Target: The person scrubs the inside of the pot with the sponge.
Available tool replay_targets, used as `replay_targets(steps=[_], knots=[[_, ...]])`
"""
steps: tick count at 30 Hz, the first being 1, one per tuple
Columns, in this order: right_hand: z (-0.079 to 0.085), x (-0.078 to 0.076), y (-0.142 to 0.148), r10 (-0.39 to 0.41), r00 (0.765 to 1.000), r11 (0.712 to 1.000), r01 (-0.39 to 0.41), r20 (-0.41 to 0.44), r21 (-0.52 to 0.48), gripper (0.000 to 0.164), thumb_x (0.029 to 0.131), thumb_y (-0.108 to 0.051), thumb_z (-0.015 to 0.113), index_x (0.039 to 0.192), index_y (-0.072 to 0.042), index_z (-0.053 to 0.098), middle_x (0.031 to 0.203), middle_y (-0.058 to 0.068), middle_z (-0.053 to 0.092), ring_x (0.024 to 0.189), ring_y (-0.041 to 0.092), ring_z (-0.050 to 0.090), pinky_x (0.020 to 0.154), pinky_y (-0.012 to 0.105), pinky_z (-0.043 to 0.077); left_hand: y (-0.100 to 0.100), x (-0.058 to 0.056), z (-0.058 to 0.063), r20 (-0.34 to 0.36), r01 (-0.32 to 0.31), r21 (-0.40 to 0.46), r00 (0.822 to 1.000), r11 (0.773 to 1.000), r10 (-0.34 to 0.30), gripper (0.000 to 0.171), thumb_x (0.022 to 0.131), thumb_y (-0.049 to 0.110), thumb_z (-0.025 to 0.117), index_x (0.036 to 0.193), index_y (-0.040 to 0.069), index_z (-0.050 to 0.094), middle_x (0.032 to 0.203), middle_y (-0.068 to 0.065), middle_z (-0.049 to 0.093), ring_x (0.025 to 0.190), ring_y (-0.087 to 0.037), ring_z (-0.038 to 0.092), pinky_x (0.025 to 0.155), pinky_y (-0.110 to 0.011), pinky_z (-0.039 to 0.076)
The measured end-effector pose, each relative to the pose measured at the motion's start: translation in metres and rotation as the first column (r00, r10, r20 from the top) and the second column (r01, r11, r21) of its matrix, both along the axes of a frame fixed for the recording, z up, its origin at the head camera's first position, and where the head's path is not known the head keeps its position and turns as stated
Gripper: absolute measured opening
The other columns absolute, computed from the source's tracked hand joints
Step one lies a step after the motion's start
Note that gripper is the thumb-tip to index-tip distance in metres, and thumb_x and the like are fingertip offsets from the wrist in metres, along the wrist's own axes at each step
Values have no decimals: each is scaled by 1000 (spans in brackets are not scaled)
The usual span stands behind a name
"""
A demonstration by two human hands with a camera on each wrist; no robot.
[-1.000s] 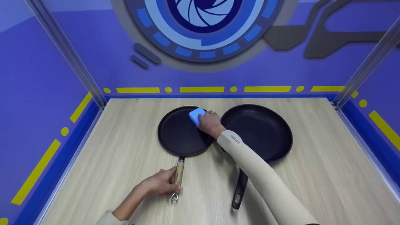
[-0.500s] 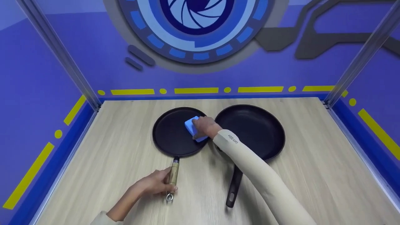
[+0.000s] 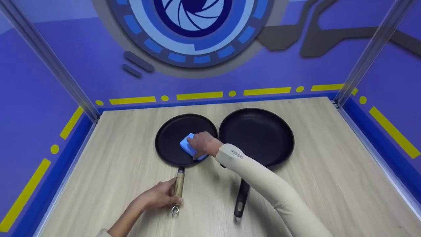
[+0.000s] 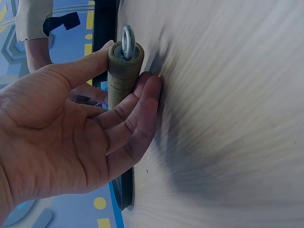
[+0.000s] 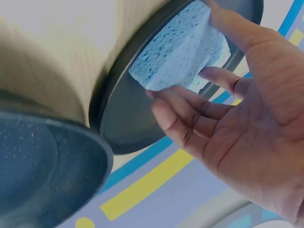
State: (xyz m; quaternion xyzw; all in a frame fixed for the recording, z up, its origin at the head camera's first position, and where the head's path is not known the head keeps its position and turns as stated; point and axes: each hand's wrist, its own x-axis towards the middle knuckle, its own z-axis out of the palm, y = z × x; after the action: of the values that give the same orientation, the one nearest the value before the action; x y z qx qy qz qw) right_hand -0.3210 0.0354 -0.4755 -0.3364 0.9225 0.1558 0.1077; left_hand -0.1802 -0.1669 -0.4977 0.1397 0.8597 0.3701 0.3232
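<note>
A flat black pan point(image 3: 171, 135) with a low rim lies on the wooden table, its wood-look handle point(image 3: 179, 186) pointing toward me. My left hand point(image 3: 161, 195) grips that handle near the metal ring at its end; in the left wrist view, thumb and fingers point(image 4: 128, 126) curl around it. On the pan's surface, toward its near right side, a blue sponge point(image 3: 188, 144) is pinched by my right hand point(image 3: 202, 143). The right wrist view shows the sponge point(image 5: 178, 50) between thumb and fingers, its porous side visible.
Just right of the flat pan stands a deeper black frying pan point(image 3: 260, 131), its black handle point(image 3: 241, 199) pointing toward me, partly hidden by my right sleeve point(image 3: 263, 179). Blue printed panels point(image 3: 194, 79) enclose the table point(image 3: 121, 148) at the back and both sides.
My right hand has moved the sponge across the flat pan, from its upper right toward the near side. The left hand keeps its grip on the handle. The head view has shifted slightly.
</note>
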Motion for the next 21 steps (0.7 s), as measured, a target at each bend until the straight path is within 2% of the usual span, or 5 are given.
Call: replay_targets(steps=[10,13,15,17,21], knots=[[-2,-19,-3,82,987,982,-57,135,-183,64,83,-42,85,139,-28,57,127,4,68,116,21,65,97,38,56,-1,-2,2,21,-26,-23,999,999,27,64,93,25,77,143,2,46,80,-4,64,65,-15,55,57,-28,42],[-2,-34,-2,94,991,977,-73,100,-199,59,84,-30,86,137,-29,61,127,3,70,113,21,67,95,39,58,0,-3,3,13,-17,-60,1000,998,18,75,93,28,77,152,2,38,82,-4,62,67,-16,55,59,-30,42],[-3,-45,0,72,996,976,-60,50,-209,56,84,-22,86,135,-29,64,125,3,72,111,23,69,93,40,59,2,-3,3,5,-7,-86,1000,996,8,80,93,29,77,154,0,34,85,-4,61,73,-19,56,66,-36,47],[-5,-55,2,26,1000,977,-25,1,-213,55,84,-17,85,134,-27,66,123,5,73,109,25,71,92,40,60,2,-2,3,7,-3,-114,1000,994,3,86,92,31,77,157,0,30,88,-3,62,90,-24,63,85,-47,53],[-15,-68,0,-123,990,969,105,-70,-223,35,92,-12,77,126,-17,71,118,9,74,105,28,72,88,41,62,0,3,2,29,17,-115,999,993,-14,88,92,34,76,157,-2,29,89,-1,62,97,-25,60,101,-52,46]])
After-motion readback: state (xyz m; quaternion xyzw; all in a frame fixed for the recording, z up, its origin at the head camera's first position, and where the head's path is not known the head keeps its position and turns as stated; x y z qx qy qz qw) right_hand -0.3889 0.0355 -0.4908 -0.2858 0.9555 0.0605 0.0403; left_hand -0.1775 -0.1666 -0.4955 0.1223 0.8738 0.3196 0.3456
